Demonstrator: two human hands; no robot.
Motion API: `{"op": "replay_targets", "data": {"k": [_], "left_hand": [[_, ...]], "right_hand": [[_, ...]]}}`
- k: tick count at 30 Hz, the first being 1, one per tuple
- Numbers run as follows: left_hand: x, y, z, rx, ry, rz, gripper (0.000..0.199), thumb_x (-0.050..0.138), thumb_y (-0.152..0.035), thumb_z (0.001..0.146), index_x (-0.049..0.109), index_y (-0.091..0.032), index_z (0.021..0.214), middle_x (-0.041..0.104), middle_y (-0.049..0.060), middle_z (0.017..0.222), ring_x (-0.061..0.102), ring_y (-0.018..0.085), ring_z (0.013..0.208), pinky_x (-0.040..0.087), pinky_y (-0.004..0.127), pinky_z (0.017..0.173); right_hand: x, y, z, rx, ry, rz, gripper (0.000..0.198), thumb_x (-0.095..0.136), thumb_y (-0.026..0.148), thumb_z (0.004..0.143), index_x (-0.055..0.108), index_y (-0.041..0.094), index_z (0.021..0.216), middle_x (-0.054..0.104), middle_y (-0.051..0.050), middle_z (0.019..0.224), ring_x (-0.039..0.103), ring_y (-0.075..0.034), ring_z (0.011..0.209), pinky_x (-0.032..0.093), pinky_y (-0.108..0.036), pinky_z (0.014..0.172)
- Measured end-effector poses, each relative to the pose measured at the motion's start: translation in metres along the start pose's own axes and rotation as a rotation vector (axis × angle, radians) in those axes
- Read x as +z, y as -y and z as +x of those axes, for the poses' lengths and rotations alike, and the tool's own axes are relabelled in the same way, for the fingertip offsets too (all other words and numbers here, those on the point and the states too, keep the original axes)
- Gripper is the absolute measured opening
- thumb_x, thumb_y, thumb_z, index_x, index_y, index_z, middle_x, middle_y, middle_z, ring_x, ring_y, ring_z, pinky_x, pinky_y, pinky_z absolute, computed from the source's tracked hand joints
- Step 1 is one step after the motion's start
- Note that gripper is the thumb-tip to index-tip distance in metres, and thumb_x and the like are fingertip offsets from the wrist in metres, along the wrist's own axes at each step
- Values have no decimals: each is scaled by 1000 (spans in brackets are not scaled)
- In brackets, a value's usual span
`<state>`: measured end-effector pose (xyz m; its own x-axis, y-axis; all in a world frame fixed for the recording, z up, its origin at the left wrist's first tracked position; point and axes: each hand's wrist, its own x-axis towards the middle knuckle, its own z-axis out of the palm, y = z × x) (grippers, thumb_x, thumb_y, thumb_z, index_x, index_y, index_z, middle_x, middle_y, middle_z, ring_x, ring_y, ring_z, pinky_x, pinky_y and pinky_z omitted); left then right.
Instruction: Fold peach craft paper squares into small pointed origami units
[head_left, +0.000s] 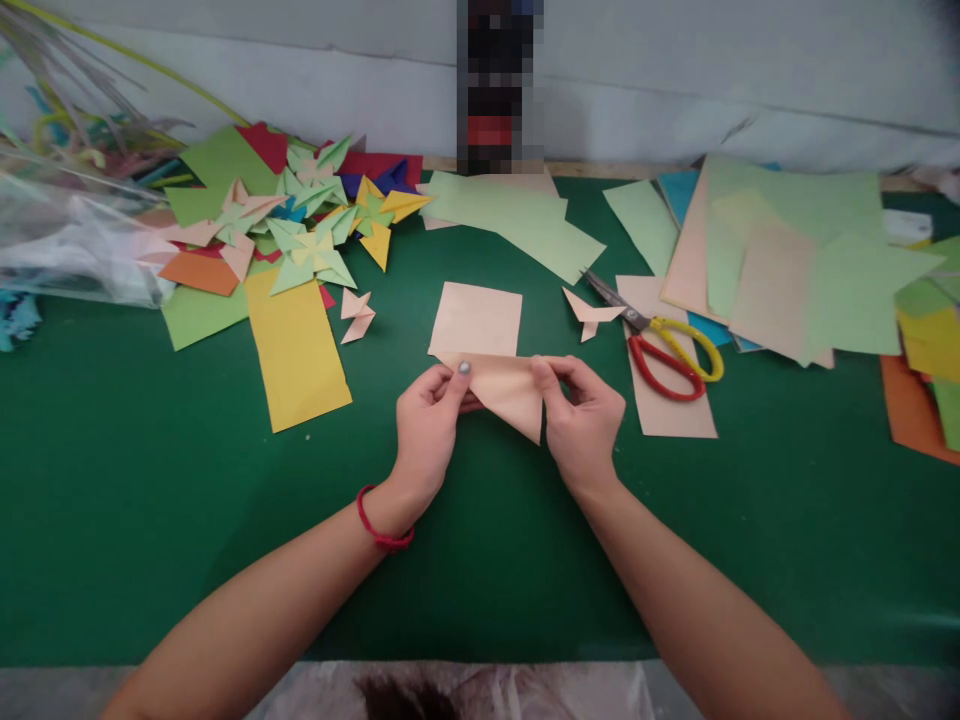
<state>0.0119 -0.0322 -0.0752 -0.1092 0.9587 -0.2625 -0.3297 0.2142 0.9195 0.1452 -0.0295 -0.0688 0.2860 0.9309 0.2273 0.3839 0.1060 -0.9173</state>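
Observation:
Between my two hands is a pale pink sheet of paper [510, 390], folded into a triangle with its point hanging down toward me. My left hand [433, 415] pinches the left corner between thumb and fingers. At the right corner, my right hand [583, 415] pinches the same sheet near its top edge. Just behind it, a square pink paper [477, 315] lies flat on the green table [480, 560]. Small folded pink pieces lie to either side, one on the left [358, 315] and one on the right [590, 313].
Scissors [675, 365] with red and yellow handles rest on a pink strip [652, 415] at right. Pale green sheets [847, 300] are stacked behind them. At left are a yellow paper [300, 370], folded paper stars [315, 250] and a clear plastic bag [75, 240].

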Motion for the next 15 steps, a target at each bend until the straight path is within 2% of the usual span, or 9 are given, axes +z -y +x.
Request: {"op": "replay_targets", "data": {"k": [7,11,15], "left_hand": [[-3,-3,7,85,-56,-37,15,70,-25,71,61,-15,78,64,-1,72,61,10,70,54,24,72],[-3,-5,7,101,-49,-14,17,70,-26,71,61,-16,80,64,0,76,61,10,72,53,23,70],[-3,-4,6,88,-80,-11,16,66,-30,75,60,-16,77,63,0,71,61,10,66,54,24,69]], "right_hand": [[-1,-3,2,7,-23,25,15,58,31,81,64,19,74,62,0,69,57,-14,66,45,-27,63],[-1,-3,2,11,-18,22,15,58,31,81,63,19,74,63,0,69,57,-14,67,45,-28,64],[-1,-2,1,9,-14,18,15,58,31,81,63,20,73,61,1,68,56,-13,65,45,-27,62]]}}
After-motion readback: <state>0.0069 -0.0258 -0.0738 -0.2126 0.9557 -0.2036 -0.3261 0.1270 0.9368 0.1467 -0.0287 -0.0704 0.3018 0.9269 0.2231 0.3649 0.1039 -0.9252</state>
